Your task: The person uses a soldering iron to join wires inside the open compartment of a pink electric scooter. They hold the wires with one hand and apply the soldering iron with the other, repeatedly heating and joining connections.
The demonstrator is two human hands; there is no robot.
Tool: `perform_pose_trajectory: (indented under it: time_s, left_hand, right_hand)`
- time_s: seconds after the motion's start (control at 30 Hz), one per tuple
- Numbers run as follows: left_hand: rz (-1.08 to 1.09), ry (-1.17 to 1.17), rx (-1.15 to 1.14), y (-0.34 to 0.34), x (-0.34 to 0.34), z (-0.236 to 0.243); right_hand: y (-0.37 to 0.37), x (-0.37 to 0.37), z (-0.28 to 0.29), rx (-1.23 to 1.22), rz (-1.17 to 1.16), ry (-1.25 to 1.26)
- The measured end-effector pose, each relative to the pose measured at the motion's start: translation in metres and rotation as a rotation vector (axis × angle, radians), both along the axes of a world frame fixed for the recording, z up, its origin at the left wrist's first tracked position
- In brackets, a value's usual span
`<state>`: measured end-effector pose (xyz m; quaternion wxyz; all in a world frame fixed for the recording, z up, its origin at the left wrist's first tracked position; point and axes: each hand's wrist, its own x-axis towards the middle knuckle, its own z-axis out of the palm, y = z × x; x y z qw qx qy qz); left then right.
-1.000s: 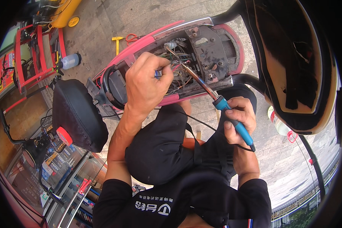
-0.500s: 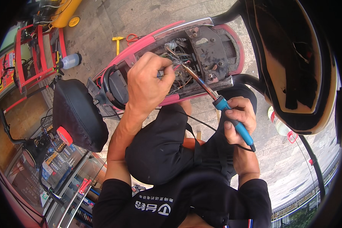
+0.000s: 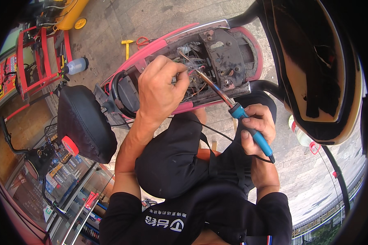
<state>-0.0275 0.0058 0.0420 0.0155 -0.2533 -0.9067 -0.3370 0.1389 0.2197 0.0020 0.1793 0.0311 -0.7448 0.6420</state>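
My right hand [image 3: 258, 130] grips the blue handle of a soldering iron [image 3: 224, 97]. Its metal barrel slants up and left, and the tip is among wires [image 3: 198, 61] in the opened body of a pink scooter [image 3: 163, 47]. Close to that tip, my left hand [image 3: 162, 87] is closed in a pinch, back of the hand upward. A thin wire seems to run from its fingertips toward the tip; the grip itself is mostly hidden by the fingers. A black cord trails from the iron's handle end.
A dark rusty metal plate [image 3: 227, 55] covers the scooter's right part. A large black-lined shell [image 3: 315, 61] stands at the right, near a clear plastic bottle [image 3: 300, 136]. A yellow hammer [image 3: 127, 48] and red-handled scissors [image 3: 142, 41] lie beyond; a black padded seat [image 3: 86, 124] is left.
My left hand has shifted very slightly to the right. The soldering iron and my right hand stay in nearly the same place.
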Motion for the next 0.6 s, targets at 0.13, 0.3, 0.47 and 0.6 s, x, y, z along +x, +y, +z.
perform_pose_trajectory:
  time_s: [0.13, 0.3, 0.47, 0.6]
  left_hand:
    - [-0.012, 0.009, -0.030, -0.0010, 0.0003, 0.0003]
    - [-0.015, 0.002, -0.035, -0.0004, 0.0004, -0.0006]
    - [-0.014, -0.010, -0.015, 0.0020, 0.0016, -0.0021]
    - [-0.025, -0.003, -0.024, 0.0022, 0.0020, -0.0022]
  right_hand:
    - [-0.0007, 0.0007, -0.0001, -0.007, -0.002, -0.010]
    - [-0.0005, 0.0011, -0.0004, -0.011, -0.001, -0.013]
    - [-0.0003, 0.0011, 0.0002, -0.013, 0.002, -0.015]
    - [-0.0001, 0.0013, -0.0002, -0.010, 0.001, -0.016]
